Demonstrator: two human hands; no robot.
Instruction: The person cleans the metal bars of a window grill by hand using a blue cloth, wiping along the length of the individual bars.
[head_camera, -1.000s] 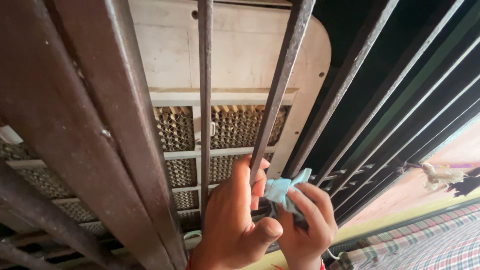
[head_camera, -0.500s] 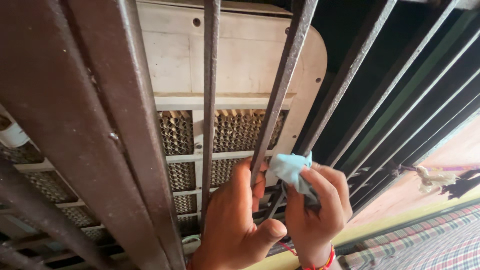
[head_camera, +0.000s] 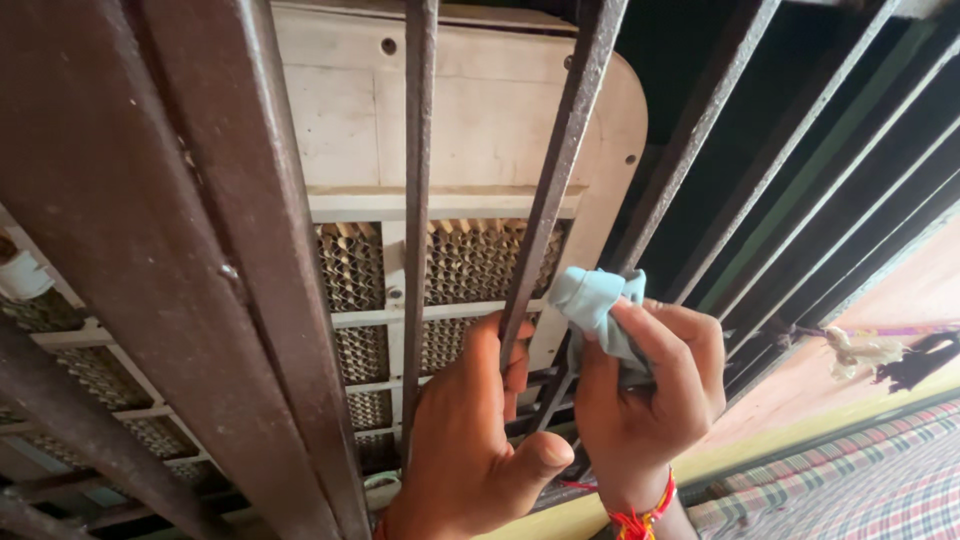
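Two hands at a rusty iron grille. Right hand (head_camera: 645, 395) fingers pinch a crumpled pale-blue cloth (head_camera: 598, 305) against a pitted round bar (head_camera: 672, 190). Left hand (head_camera: 470, 440) fingers wrap tightly round the neighbouring bar (head_camera: 550, 190). Behind stands a cream cooler panel (head_camera: 470, 110) with honeycomb padding (head_camera: 470, 260).

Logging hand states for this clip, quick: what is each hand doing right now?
Left hand: closed around a brown metal window bar.
Right hand: closed, grip on a light blue cloth pressed against the next bar.
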